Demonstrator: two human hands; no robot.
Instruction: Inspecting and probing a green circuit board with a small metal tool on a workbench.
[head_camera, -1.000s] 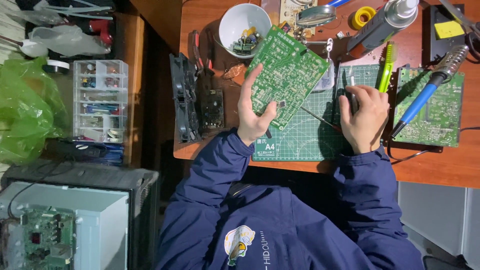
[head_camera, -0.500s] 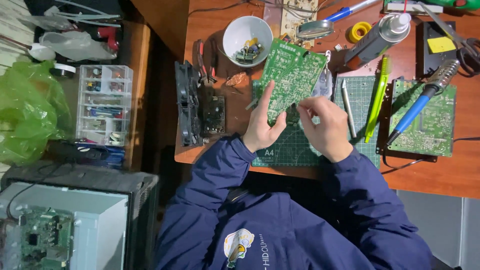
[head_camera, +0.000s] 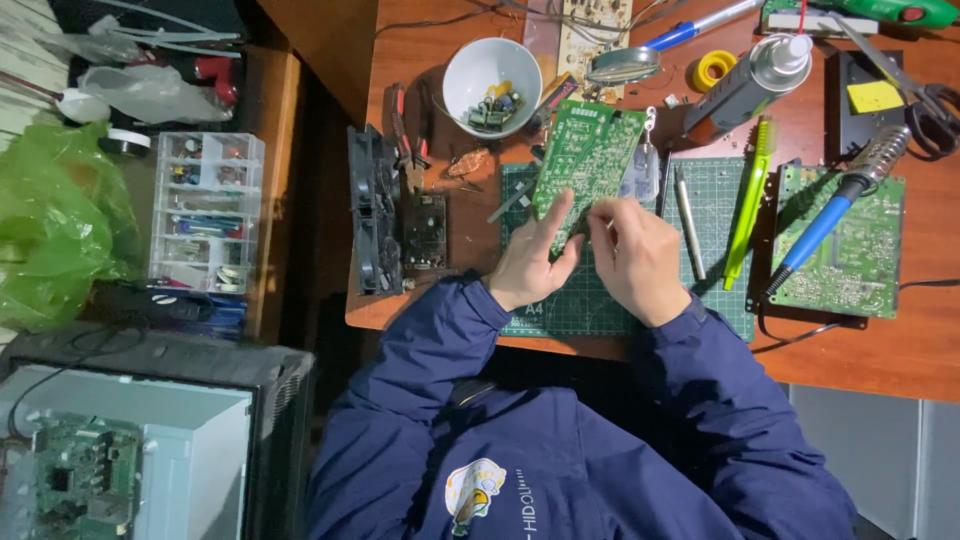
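Two hands — left hand (head_camera: 530, 262) and right hand (head_camera: 636, 255) — grip one green circuit board (head_camera: 583, 160) over the cutting mat (head_camera: 712, 290).

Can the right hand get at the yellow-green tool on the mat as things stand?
Probably yes. The right hand is busy at the circuit board, but the yellow-green tool lies uncovered just beyond it; only a slim grey tool lies between.

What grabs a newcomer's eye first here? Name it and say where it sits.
First the green circuit board, tilted up over the green cutting mat at the desk's middle, with the left hand and right hand on its lower edge. Next the blue-handled soldering iron lying across a second board at right, and the white bowl of small parts behind.
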